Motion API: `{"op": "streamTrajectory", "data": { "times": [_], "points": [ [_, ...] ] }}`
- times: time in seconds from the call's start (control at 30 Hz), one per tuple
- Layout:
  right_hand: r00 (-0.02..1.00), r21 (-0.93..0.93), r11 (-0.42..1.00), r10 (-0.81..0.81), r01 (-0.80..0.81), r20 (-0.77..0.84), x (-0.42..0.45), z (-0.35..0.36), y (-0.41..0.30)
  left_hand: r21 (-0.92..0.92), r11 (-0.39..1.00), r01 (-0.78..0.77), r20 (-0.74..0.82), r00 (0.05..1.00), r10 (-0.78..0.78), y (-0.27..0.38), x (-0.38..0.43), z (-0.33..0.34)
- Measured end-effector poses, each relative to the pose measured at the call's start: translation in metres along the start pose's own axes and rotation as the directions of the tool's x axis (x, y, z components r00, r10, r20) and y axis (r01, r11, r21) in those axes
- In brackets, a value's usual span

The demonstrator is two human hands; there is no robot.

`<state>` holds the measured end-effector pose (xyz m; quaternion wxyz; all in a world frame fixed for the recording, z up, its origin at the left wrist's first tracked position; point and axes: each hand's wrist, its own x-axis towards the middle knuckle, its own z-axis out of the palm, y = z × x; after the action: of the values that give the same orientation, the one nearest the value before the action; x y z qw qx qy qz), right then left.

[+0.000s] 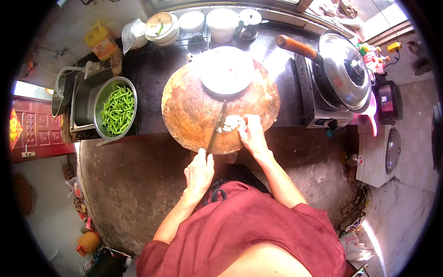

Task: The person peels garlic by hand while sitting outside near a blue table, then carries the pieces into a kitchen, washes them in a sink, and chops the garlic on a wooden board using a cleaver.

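My left hand (199,172) grips the handle of a kitchen knife (217,130) at the near edge of a round wooden chopping board (180,114). The blade points away from me, seen nearly edge-on, with its tip close to a white plate (226,78). To the right of the blade lies a small heap of chopped white pieces, perhaps garlic (231,123). The bent fingers of my right hand (252,133) touch the right side of this heap. Whether a piece is pinched between those fingertips is hard to see. Glare washes out much of the plate.
At left, a steel bowl of cut green beans (118,110) stands by a sink (88,100). A lidded wok (342,65) sits on a gas stove (320,116) at right, its wooden handle (297,46) reaching over the counter. Bowls (162,29) and a white tub (222,26) line the back.
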<state>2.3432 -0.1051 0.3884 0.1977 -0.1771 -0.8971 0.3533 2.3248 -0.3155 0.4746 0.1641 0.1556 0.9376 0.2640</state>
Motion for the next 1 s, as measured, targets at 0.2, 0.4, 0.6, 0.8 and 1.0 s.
{"op": "streamTrajectory", "data": {
  "times": [0.2, 0.4, 0.6, 0.8, 1.0],
  "points": [
    [0.995, 0.174, 0.980, 0.099, -0.098, 0.001, -0.001, -0.004, -0.007, -0.047, 0.996, -0.074, 0.005, 0.997, 0.074, 0.009, 0.009, 0.002],
    [0.999, 0.190, 0.981, 0.042, -0.038, -0.018, -0.004, -0.017, -0.008, -0.176, 0.980, -0.089, -0.030, 0.996, 0.085, -0.004, 0.016, -0.016],
    [0.999, 0.023, 1.000, 0.003, -0.004, 0.052, 0.007, -0.009, -0.036, -0.238, 0.970, -0.053, -0.019, 0.999, 0.050, -0.005, 0.018, -0.019],
    [0.998, 0.140, 0.990, 0.014, -0.004, -0.069, -0.003, -0.016, -0.008, -0.229, 0.973, -0.019, 0.041, 0.999, 0.029, -0.003, 0.010, -0.021],
    [0.992, 0.035, 0.992, -0.120, 0.119, 0.028, -0.015, -0.041, 0.013, -0.226, 0.974, -0.013, 0.113, 0.993, 0.039, 0.000, 0.004, -0.020]
  ]
}}
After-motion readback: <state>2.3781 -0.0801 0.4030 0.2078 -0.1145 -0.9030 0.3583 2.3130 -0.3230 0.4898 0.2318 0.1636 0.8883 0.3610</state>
